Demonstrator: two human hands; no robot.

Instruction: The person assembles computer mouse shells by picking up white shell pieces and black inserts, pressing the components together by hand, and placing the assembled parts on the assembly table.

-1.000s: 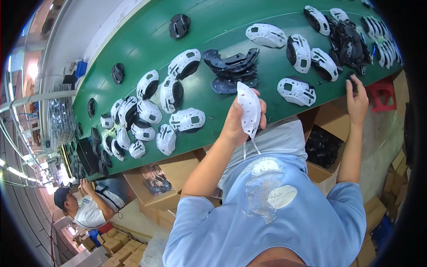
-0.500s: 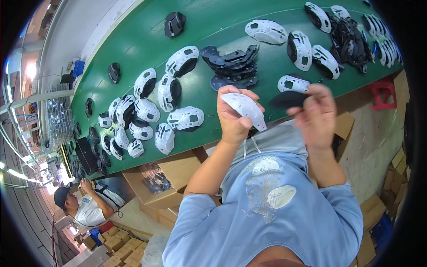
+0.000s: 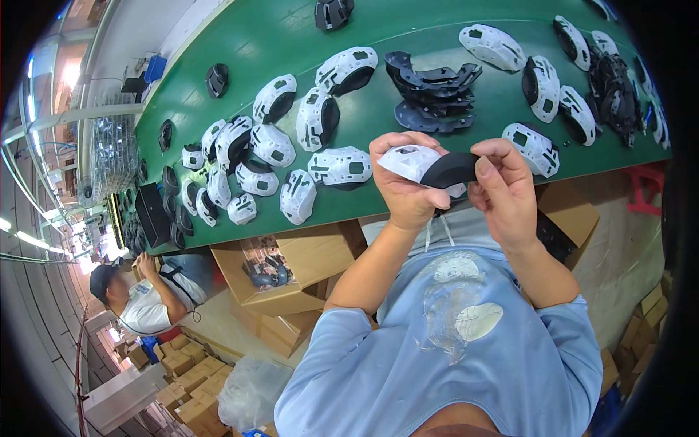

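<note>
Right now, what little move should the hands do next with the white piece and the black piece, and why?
Probably press the black piece down onto the white shell. The left hand holds the shell, the right hand holds the black piece against its edge, and they touch but don't look fully joined.

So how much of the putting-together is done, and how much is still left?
Done-looking: many white shells with black pieces in them lie on the green table. In hand: the left hand holds a white shell while the right hand presses a black piece against it. Left: a pile of loose black pieces and bare white shells wait.
</note>
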